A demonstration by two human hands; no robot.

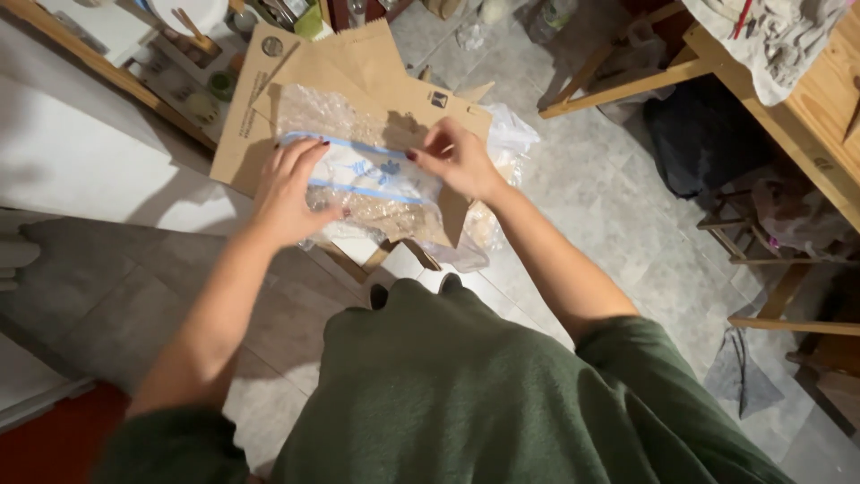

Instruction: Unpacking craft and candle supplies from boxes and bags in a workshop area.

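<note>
1. Bubble wrap [358, 193], clear and crinkled, is wound round a pale flat item with blue stripes and a blue motif; both hands grip this bundle over the floor, in front of the person's green top.
2. Left hand [288, 193]: fingers spread and curled over the bundle's left end, thumb tucked under the lower edge, grasping it.
3. Right hand [457, 159]: pinching the bundle's upper right edge, dark-painted nails showing, fingers closed on the wrap.
4. Brown cardboard sheet [358, 67] lies flattened just behind the bundle, flaps open; small dark square mark near its upper right flap, round grey sticker near its upper left, faint print along its left edge, too small to tell.
5. White plastic bag [511, 134] sits bunched at the cardboard's right edge, touching it.
6. More clear wrap hangs below the bundle, over thin wooden legs [381, 255]; what they belong to is hidden.
7. Grey tiled floor [618, 215] is under everything.
8. Wooden bench [806, 108] at upper right carries a crumpled pale cloth [775, 36]; dark bag [699, 134] lies beneath it.
9. Wooden tray [193, 76] with small pots at upper left, well apart from the hands.
</note>
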